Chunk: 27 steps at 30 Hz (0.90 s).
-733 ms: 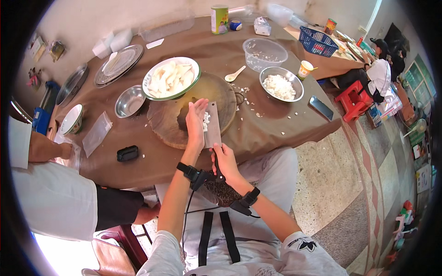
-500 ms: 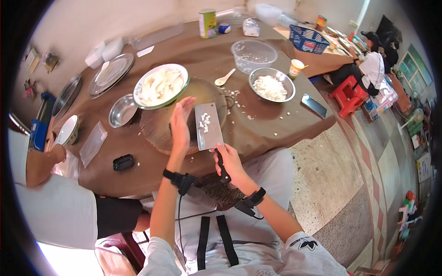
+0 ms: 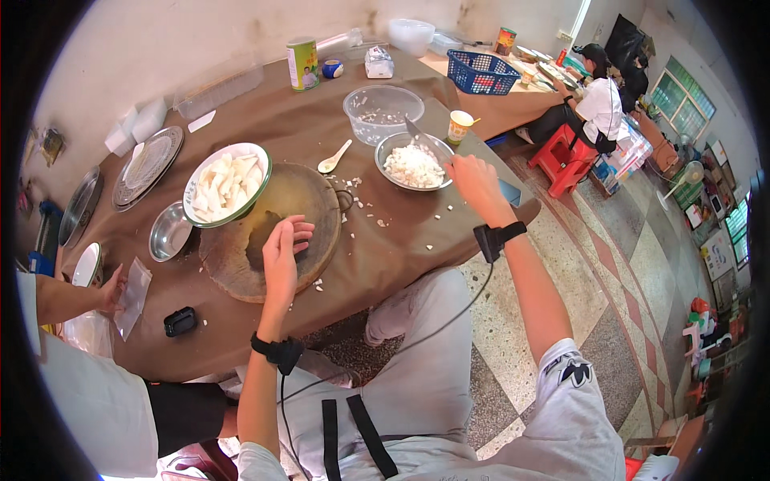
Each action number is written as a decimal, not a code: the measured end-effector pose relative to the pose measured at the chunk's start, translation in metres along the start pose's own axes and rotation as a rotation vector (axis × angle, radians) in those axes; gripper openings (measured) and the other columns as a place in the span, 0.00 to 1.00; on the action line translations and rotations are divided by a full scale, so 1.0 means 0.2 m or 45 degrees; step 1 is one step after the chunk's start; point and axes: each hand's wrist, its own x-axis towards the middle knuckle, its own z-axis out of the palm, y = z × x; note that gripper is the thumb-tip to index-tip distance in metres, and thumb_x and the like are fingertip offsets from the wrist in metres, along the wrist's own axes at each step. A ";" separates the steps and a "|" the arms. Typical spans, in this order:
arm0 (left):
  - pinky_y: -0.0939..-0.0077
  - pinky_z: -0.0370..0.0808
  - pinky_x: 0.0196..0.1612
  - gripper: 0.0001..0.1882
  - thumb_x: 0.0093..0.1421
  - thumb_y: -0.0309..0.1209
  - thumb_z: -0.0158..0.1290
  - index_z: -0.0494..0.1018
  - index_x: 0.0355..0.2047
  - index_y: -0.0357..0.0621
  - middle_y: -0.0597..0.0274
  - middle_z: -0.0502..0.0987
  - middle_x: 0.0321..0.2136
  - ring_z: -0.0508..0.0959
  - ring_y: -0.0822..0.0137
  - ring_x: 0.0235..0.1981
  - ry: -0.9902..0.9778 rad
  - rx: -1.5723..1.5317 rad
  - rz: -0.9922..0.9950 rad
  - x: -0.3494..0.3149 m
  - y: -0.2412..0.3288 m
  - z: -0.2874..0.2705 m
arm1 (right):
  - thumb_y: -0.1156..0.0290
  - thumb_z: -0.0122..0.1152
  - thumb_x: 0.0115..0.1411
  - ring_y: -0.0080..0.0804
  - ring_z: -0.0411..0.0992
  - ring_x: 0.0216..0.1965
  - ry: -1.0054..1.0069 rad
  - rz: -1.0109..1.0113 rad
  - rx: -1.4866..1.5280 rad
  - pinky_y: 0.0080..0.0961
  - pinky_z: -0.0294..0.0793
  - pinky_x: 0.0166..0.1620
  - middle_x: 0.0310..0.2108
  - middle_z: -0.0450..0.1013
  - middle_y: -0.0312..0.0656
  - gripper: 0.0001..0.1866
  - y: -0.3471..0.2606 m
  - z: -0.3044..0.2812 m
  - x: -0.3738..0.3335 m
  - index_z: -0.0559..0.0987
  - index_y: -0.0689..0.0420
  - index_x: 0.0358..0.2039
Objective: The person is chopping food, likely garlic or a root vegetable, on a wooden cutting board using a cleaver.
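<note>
My right hand (image 3: pixel 478 183) is closed around the cleaver, its grip mostly hidden by the fingers. The cleaver's blade (image 3: pixel 415 131) is tilted, nearly edge-on, over a steel bowl (image 3: pixel 440 186) of chopped white pieces (image 3: pixel 413 166). Over the near part of a round wooden chopping board (image 3: pixel 314 186) hovers my left hand (image 3: pixel 285 250), fingers loosely bent and holding nothing. A green-rimmed bowl (image 3: pixel 265 183) of white slices (image 3: pixel 228 186) overlaps the board's far left edge. White bits lie scattered on the brown tablecloth right of the board.
A white spoon (image 3: pixel 334 157), clear plastic tub (image 3: pixel 383 98) and paper cup (image 3: pixel 459 126) surround the steel bowl. A phone (image 3: pixel 509 192) lies behind my right wrist. At left are a small metal bowl (image 3: pixel 170 232), black case (image 3: pixel 180 321) and another person's hand (image 3: pixel 115 290) by a plastic bag (image 3: pixel 135 297).
My right hand has carried the cleaver from above the board rightward to the steel bowl, and its blade has tipped. My left hand has lowered and its fingers have bent. The view has shifted right.
</note>
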 end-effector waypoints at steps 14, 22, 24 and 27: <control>0.65 0.79 0.53 0.19 0.72 0.34 0.51 0.77 0.56 0.34 0.49 0.85 0.47 0.84 0.57 0.45 -0.589 0.421 0.163 0.50 0.00 0.76 | 0.54 0.55 0.74 0.66 0.79 0.35 -0.131 0.201 0.331 0.58 0.77 0.37 0.29 0.80 0.58 0.20 0.12 0.11 -0.14 0.79 0.60 0.36; 0.57 0.57 0.76 0.31 0.68 0.23 0.45 0.56 0.71 0.28 0.36 0.56 0.74 0.57 0.41 0.75 -0.350 0.654 0.587 0.77 -0.28 1.11 | 0.53 0.56 0.73 0.67 0.78 0.36 -0.197 0.311 0.600 0.59 0.77 0.38 0.30 0.80 0.60 0.21 0.04 0.08 -0.15 0.81 0.61 0.36; 0.54 0.60 0.75 0.32 0.67 0.23 0.48 0.57 0.71 0.28 0.36 0.57 0.73 0.60 0.40 0.73 -0.385 0.668 0.612 0.72 -0.32 1.23 | 0.54 0.56 0.73 0.67 0.78 0.36 -0.229 0.370 0.669 0.58 0.77 0.38 0.31 0.80 0.60 0.21 0.10 0.13 -0.16 0.81 0.61 0.37; 0.54 0.64 0.72 0.33 0.64 0.22 0.50 0.59 0.70 0.29 0.38 0.62 0.71 0.65 0.42 0.70 -0.407 0.790 0.724 0.68 -0.35 1.28 | 0.57 0.57 0.74 0.41 0.76 0.16 -0.055 0.337 0.741 0.38 0.73 0.23 0.18 0.75 0.46 0.21 0.19 0.24 -0.12 0.78 0.64 0.33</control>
